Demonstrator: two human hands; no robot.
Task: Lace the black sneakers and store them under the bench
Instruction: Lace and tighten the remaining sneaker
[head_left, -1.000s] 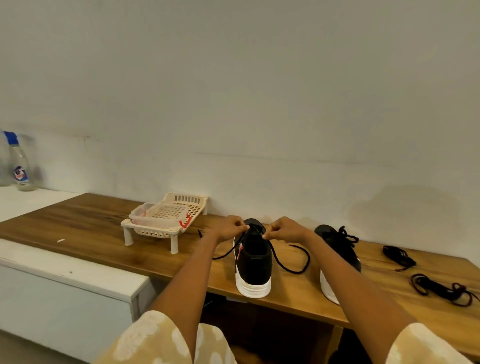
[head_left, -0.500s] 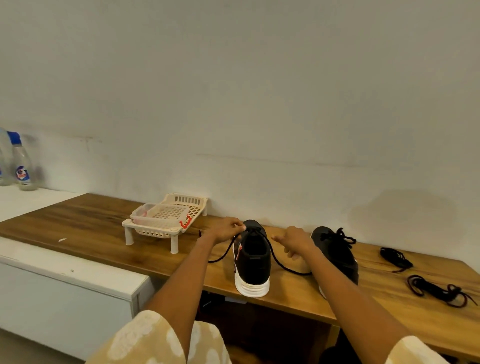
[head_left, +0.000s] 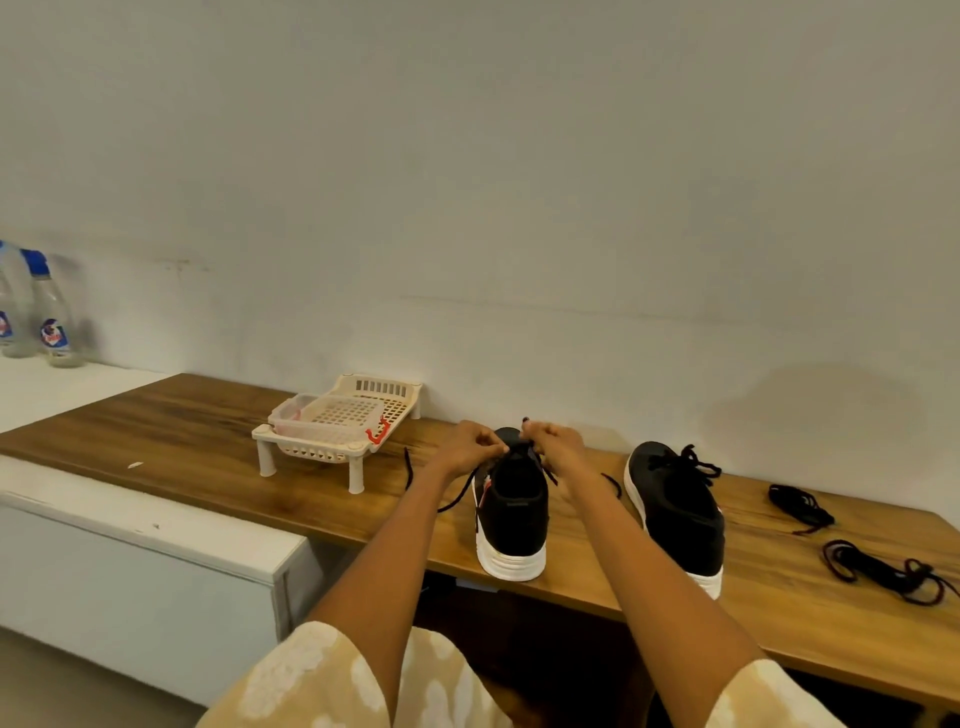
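A black sneaker with a white sole stands heel toward me near the front edge of the wooden bench. My left hand and my right hand meet over its front, each pinching the black lace. One lace end trails off to the left across the wood, and a bit of lace shows right of my right forearm. A second black sneaker stands to the right with its lace tied in a bow.
A cream plastic rack on short legs stands at the back left of the bench. Two loose bundles of dark laces lie at the right end. Two bottles stand on a white ledge at far left. Dark space lies under the bench.
My right hand, pulled away to the right half a second ago, has come back to the sneaker's front beside my left hand. The lace loop on the right has been drawn shorter.
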